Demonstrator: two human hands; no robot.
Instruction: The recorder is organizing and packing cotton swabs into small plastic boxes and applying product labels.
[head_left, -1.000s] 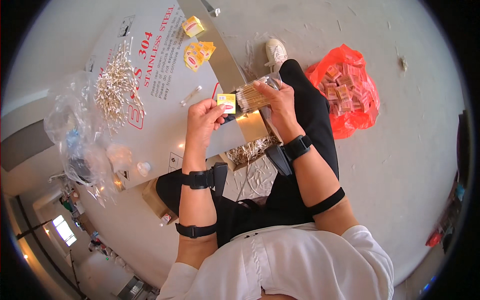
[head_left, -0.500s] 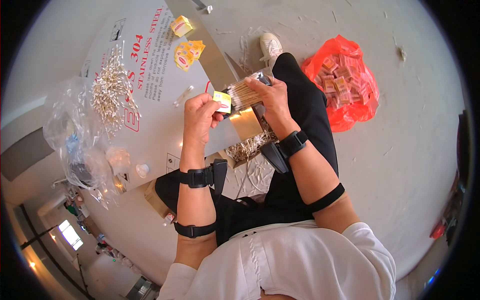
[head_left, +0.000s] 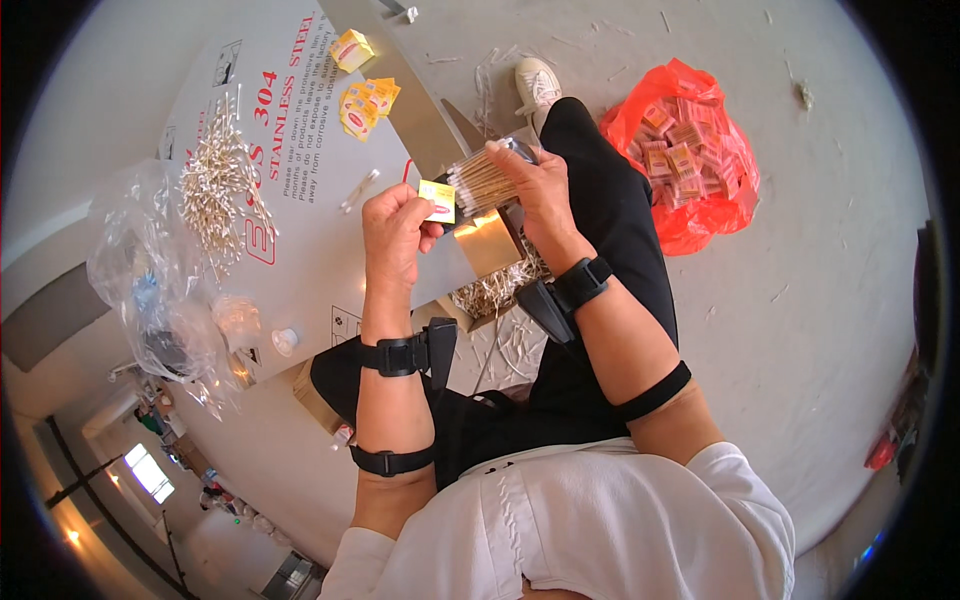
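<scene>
My left hand (head_left: 391, 232) is closed, pinching a small yellow-and-white card (head_left: 437, 201) between thumb and fingers. In my right hand (head_left: 545, 195) is a bundle of cotton swabs (head_left: 481, 183), which seems to sit in a clear plastic bag; my thumb lies over it. White swab tips point toward the card, and the two items are very close together. Whether the card is inside the bag I cannot tell. Just below the hands stands an open cardboard box (head_left: 489, 252) with many loose cotton swabs (head_left: 510, 278) inside.
Left of me, a printed metal-look tabletop (head_left: 330, 230) bears a swab pile (head_left: 222, 190), yellow cards (head_left: 366, 106), a stack of yellow cards (head_left: 350, 49), clear plastic bags (head_left: 150, 270) and a small white cup (head_left: 285, 341). A red bag (head_left: 690, 238) of packed swabs sits on the floor at right.
Both hands keep their hold, with the card and the swab bundle still close together. The whole view has shifted slightly; little else differs.
</scene>
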